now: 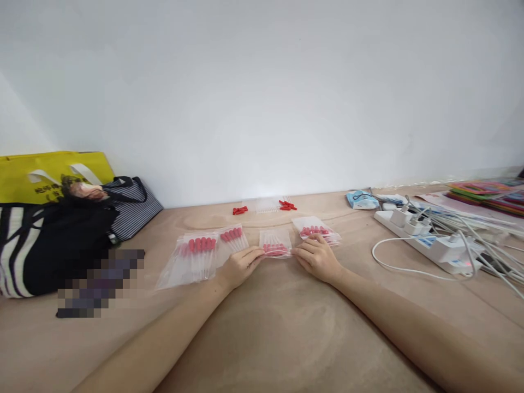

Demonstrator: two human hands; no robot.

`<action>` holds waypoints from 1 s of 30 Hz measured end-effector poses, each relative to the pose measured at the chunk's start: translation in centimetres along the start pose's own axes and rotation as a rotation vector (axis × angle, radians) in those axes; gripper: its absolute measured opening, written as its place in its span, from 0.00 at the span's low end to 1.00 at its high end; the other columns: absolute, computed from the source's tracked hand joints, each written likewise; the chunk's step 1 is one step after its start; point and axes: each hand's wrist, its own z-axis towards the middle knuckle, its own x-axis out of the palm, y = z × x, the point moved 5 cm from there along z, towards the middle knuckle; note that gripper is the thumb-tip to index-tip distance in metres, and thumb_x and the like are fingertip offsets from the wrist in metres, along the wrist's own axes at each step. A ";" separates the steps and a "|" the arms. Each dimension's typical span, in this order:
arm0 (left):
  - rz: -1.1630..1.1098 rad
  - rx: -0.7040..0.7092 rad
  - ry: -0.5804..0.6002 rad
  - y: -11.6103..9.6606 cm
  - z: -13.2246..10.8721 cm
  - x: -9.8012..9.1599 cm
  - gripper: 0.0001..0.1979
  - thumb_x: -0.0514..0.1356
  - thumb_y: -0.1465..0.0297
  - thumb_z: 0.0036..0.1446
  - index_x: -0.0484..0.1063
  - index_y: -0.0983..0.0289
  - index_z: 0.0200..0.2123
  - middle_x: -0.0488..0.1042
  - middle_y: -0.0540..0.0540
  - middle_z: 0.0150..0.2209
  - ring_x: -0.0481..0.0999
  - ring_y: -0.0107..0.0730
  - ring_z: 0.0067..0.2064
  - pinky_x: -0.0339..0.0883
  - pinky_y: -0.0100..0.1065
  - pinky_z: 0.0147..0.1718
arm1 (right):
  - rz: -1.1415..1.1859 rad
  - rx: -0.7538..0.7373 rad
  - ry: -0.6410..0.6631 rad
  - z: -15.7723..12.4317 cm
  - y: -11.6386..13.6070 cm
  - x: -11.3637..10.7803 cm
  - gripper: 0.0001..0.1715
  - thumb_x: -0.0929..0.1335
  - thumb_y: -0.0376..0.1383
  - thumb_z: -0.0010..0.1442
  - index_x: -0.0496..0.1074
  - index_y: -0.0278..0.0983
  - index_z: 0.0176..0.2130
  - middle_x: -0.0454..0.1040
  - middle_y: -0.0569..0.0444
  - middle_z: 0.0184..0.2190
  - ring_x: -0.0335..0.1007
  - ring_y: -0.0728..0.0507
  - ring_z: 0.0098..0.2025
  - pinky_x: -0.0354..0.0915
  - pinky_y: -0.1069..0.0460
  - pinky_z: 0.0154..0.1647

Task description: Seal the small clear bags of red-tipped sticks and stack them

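My left hand [240, 265] and my right hand [316, 256] both pinch the lower edge of a small clear plastic bag [275, 242] that holds several red-capped tubes, lying flat on the wooden tabletop [266, 327]. Each hand's fingers are pressed together on the bag's near corners. Left of it lie more filled clear bags [196, 256], fanned out. Another stack of filled bags [315, 229] sits just beyond my right hand. Farther back are loose red caps [287, 205], more red caps [239, 209], and clear tubes [267, 205] between them.
Striped and black bags [53, 240] with a yellow tote [49, 174] stand at the left. A white power strip [429, 240] with plugs and tangled white cables lies at the right, a blue packet [362, 200] and colourful sheets [487, 196] behind it. A white wall rises behind.
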 end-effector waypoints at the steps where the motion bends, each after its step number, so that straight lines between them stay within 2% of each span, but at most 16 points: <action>1: 0.016 0.013 -0.023 0.1 -0.1 0.0 0.07 0.51 0.72 0.56 0.67 0.65 0.38 0.74 0.54 0.36 0.74 0.26 0.38 0.70 0.28 0.39 | -0.009 0.010 -0.008 0.0 -0.1 0.0 0.11 0.60 0.30 0.57 0.70 0.38 0.30 0.71 0.56 0.24 0.62 0.50 0.30 0.51 0.51 0.40; 6: 0.140 0.131 -0.046 0.1 -0.3 -0.2 0.07 0.52 0.75 0.56 0.69 0.65 0.35 0.75 0.52 0.33 0.75 0.25 0.33 0.71 0.26 0.33 | -0.042 -0.008 -0.010 -0.1 -0.3 0.0 0.11 0.60 0.30 0.57 0.69 0.38 0.29 0.71 0.56 0.26 0.61 0.50 0.32 0.50 0.50 0.41; 12: 0.232 0.238 -0.042 -0.3 -0.2 -0.4 0.07 0.52 0.76 0.55 0.70 0.65 0.31 0.76 0.52 0.31 0.75 0.26 0.31 0.71 0.26 0.29 | -0.096 -0.057 0.025 0.2 0.1 0.1 0.12 0.59 0.29 0.57 0.68 0.36 0.27 0.70 0.56 0.24 0.59 0.50 0.30 0.49 0.49 0.41; 17: 0.197 0.188 -0.013 -0.4 0.1 -0.2 0.08 0.51 0.75 0.55 0.69 0.65 0.29 0.75 0.51 0.28 0.74 0.25 0.29 0.69 0.26 0.28 | -0.089 -0.050 0.027 0.1 0.0 0.2 0.12 0.59 0.29 0.57 0.68 0.36 0.27 0.69 0.56 0.23 0.59 0.50 0.29 0.48 0.49 0.41; 22: 0.155 0.083 -0.012 -0.9 1.1 0.5 0.06 0.52 0.74 0.54 0.69 0.64 0.32 0.74 0.53 0.31 0.72 0.28 0.34 0.68 0.32 0.35 | -0.030 0.004 0.010 0.3 0.1 0.3 0.11 0.59 0.31 0.57 0.67 0.36 0.27 0.69 0.57 0.23 0.60 0.50 0.29 0.48 0.50 0.40; 30: 0.193 0.210 0.014 -2.1 1.6 1.9 0.07 0.52 0.73 0.55 0.69 0.63 0.32 0.74 0.52 0.31 0.72 0.28 0.33 0.67 0.31 0.32 | 0.021 0.026 0.000 1.1 1.4 0.6 0.11 0.59 0.31 0.56 0.67 0.36 0.26 0.69 0.57 0.22 0.59 0.51 0.27 0.47 0.50 0.38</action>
